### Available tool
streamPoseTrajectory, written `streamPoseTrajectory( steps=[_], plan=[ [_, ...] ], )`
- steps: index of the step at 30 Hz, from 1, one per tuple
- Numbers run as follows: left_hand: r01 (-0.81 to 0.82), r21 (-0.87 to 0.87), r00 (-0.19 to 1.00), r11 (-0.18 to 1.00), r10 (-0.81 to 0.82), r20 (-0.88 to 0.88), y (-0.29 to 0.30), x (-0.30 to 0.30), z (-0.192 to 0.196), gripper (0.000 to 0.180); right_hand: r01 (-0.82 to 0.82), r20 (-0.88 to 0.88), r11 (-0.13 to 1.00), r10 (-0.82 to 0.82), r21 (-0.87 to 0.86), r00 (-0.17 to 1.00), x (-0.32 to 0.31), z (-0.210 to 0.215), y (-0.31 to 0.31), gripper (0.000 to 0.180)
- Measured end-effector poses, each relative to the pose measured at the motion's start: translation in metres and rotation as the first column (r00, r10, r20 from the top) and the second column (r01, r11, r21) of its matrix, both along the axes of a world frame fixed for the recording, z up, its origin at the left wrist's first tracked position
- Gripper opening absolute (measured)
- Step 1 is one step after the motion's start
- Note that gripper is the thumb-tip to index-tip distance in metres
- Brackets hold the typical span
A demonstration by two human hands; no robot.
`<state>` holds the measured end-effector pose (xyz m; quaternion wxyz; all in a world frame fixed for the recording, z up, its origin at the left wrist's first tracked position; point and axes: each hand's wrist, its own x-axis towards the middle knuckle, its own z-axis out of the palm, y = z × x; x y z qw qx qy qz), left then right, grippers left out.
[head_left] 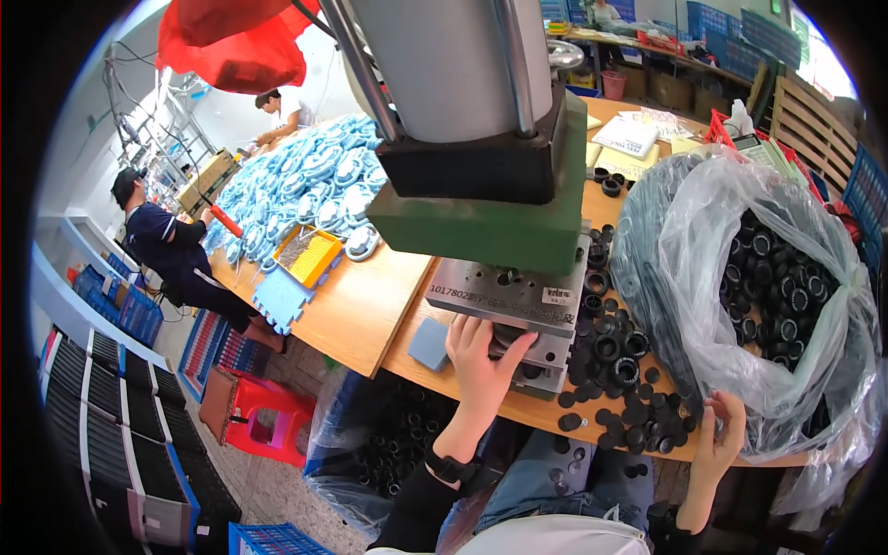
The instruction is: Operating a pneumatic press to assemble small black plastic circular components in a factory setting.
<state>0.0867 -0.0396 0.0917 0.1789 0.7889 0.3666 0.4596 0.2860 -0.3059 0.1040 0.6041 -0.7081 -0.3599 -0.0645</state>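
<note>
Grey press (449, 65) over wooden table (356, 305) with black discs (638, 413), red stool (294, 400) nearby.

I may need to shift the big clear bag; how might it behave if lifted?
The bag looks floppy: its thin plastic is creased and folded. It's probably fairly heavy, given the many black pieces inside. Pieces could spill, since it gapes open.

Wooden bench (416, 310): black discs (635, 437), clear bag (668, 248), blue pad (429, 344), press (481, 231)
</note>
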Motion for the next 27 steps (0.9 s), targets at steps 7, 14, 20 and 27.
streamPoseTrajectory(
  steps=[7,14,20,27],
  plan=[
    [-0.109,0.081,0.994,0.991,0.107,0.022,0.011,-0.066,-0.038,0.053,0.156,0.188,0.981,-0.132,-0.119,0.973,0.043,0.006,-0.04,0.015],
    [-0.193,-0.035,0.885,0.981,0.159,-0.438,0.063,-0.11,-0.106,0.045,0.276,0.345,0.896,-0.151,-0.349,0.926,0.251,-0.027,-0.036,0.02],
    [-0.231,0.277,0.628,0.933,0.36,-0.69,0.06,-0.118,-0.081,0.044,0.362,0.415,0.293,0.143,-0.885,0.899,0.27,-0.048,0.0,0.048],
    [0.024,0.227,0.809,0.974,0.115,-0.576,0.072,-0.099,-0.09,0.031,0.516,0.53,0.131,0.117,-0.846,0.84,0.303,-0.099,-0.01,0.052]
  ],
)
